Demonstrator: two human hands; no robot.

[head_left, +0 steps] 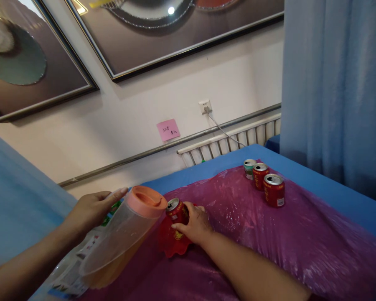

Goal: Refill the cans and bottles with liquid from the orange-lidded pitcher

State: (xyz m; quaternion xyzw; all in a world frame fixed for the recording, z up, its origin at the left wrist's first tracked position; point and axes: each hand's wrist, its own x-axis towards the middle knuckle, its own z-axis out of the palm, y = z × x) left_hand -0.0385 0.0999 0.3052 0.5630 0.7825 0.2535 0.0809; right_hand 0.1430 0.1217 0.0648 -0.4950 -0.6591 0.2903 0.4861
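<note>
My left hand (95, 205) is closed around the far side of a clear plastic pitcher (113, 246) with an orange lid (148, 200). The pitcher leans to the right, with brownish liquid along its lower side. Its lid edge meets or nearly meets the rim of a red drink can (178, 212), whose top is open. Fingers and thumb of my right hand (196, 223) wrap round this can. Below it lies a red wavy-edged dish (172, 246) with a yellow mark. I cannot tell whether liquid is flowing.
Two more opened red cans (274, 192) and a green can (249, 169) stand on purple plastic sheeting (238, 234) over a blue table (303, 175). Clear packaging (72, 267) sits behind the pitcher. A plugged-in cord (224, 131) runs down the wall; a blue curtain (335, 92) hangs at right.
</note>
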